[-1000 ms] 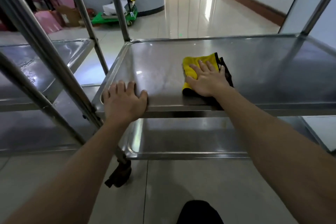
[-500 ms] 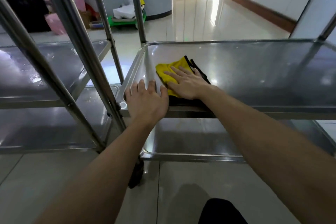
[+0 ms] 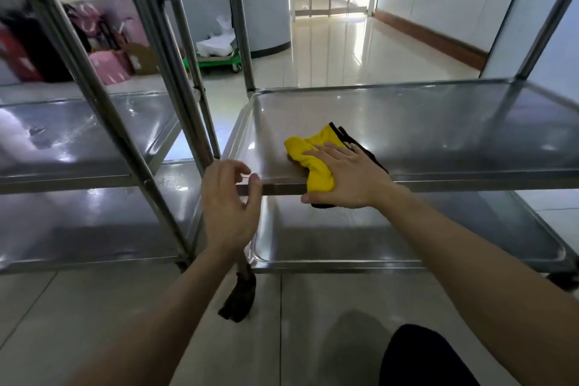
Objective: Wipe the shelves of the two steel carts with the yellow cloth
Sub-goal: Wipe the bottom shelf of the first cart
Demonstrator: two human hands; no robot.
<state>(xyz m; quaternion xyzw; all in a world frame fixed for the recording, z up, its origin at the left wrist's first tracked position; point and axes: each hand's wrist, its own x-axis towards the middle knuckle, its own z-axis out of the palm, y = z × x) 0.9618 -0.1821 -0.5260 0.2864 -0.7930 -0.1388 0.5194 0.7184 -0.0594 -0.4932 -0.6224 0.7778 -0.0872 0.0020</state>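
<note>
Cloth: your yellow cloth [image 3: 313, 155] lies under your right fingers, draped over the shelf [image 3: 438, 128] front lip.
Right hand [image 3: 347, 178]: fingers straight, together, pressing flat.
Left hand [image 3: 230, 207]: loosely curled, empty, just left of the cloth.
Bare steel: mostly rightward of your fingertips.

No readable text, label, brand, number or sign anywhere in this view

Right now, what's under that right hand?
The yellow cloth, pressed by the right hand and drooping over the front edge of the shelf. The palm hides the cloth's middle and the steel beneath.
</note>
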